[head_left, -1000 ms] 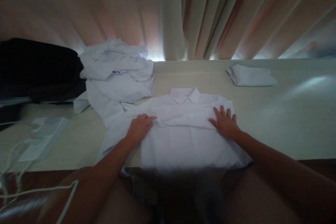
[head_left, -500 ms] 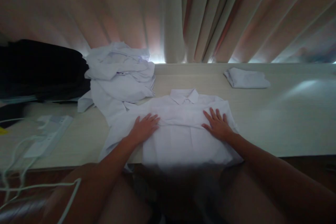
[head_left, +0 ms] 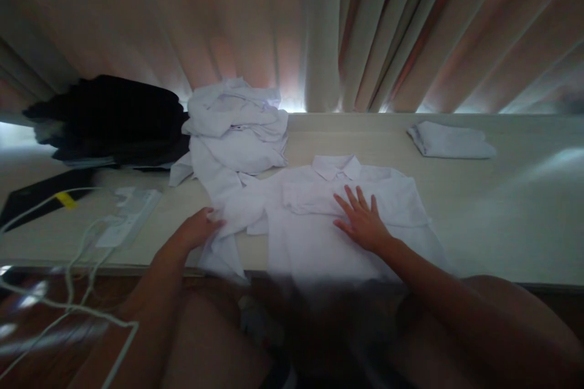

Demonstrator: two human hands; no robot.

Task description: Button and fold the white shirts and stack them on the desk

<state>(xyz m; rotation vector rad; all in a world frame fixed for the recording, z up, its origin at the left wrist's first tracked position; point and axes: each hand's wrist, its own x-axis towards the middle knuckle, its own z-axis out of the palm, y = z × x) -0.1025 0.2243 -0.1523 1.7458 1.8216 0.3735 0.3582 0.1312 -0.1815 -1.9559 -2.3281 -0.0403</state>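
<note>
A white collared shirt [head_left: 319,243] lies spread on the pale table, its collar toward the back and its lower end hanging over the front edge. One sleeve is laid across its chest, while the other sleeve [head_left: 241,203] stretches out to the left. My left hand [head_left: 203,228] is closed, pinching the edge of that left sleeve between thumb and fingers. With fingers spread, my right hand [head_left: 362,219] rests flat on the folded-over sleeve and the shirt's middle.
A heap of white shirts [head_left: 237,127] sits behind the left sleeve, beside a stack of black clothes [head_left: 114,124]. A folded white garment [head_left: 451,141] lies at the back right. At the left are a power strip [head_left: 130,219] with white cables and a dark flat object [head_left: 39,197].
My left hand has moved left from the shirt's chest and taken hold of the outstretched sleeve. My right hand has shifted toward the shirt's middle. The view has turned left.
</note>
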